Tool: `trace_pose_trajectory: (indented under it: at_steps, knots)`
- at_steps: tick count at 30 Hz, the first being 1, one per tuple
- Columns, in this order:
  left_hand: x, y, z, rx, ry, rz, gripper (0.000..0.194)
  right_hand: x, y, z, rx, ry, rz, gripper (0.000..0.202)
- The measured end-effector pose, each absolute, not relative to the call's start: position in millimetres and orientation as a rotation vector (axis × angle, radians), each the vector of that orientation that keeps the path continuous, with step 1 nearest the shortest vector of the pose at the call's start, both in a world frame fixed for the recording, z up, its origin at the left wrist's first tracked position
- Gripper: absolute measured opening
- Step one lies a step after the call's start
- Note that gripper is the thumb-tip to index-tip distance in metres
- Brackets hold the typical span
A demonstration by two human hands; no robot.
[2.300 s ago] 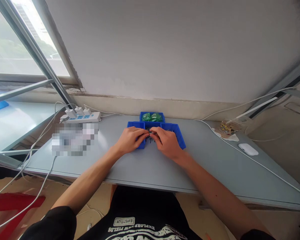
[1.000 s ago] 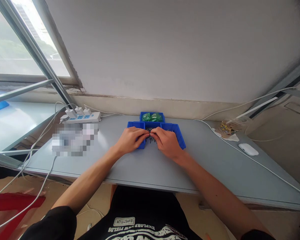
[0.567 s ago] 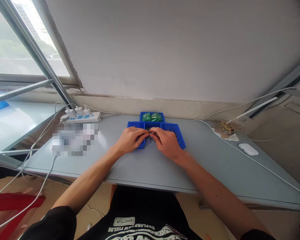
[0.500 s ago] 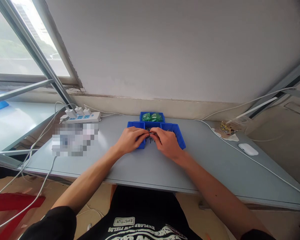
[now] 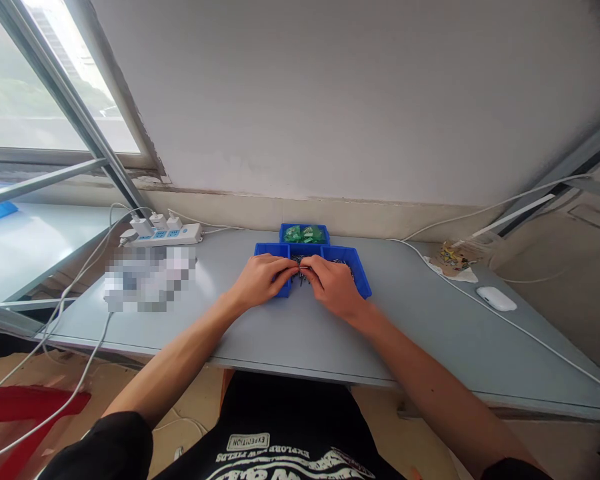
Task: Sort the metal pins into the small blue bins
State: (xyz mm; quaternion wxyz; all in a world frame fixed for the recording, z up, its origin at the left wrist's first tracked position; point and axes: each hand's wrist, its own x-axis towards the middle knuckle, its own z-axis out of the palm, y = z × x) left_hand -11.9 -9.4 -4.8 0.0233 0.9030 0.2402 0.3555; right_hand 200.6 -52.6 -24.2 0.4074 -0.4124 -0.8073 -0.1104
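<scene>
Over the middle blue bin (image 5: 306, 249), the fingertips of my left hand (image 5: 261, 279) and my right hand (image 5: 336, 285) meet in a pinch. Between them is a small, thin metal piece (image 5: 299, 268), too small to name exactly. Dark, slim metal parts show in the middle bin below my fingers. My left hand partly covers the left blue bin (image 5: 271, 249), so most of its inside is hidden. Behind my right hand, the right blue bin (image 5: 361, 275) holds more small metal parts. A fourth blue bin (image 5: 325, 228) with green packets (image 5: 310, 234) stands behind them.
A white power strip (image 5: 183, 235) with plugs lies at the back left of the grey table (image 5: 300, 333), beside a blurred-out patch. On the right are a white case (image 5: 497, 299), a cable (image 5: 460, 288) and a plastic bag (image 5: 453, 257) of small parts. A wall rises behind.
Both hands stay in nearly the same place, still pinching the small piece. Only slight finger movement shows.
</scene>
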Motion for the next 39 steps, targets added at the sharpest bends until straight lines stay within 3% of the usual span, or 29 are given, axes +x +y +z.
trace_pose_trajectory:
  at_steps: [39]
  knots:
    - [-10.9, -10.5, -3.5, 2.792, 0.697, 1.135, 0.025, 201.3, -52.3, -21.4, -1.076, -2.011, -0.263, 0.033]
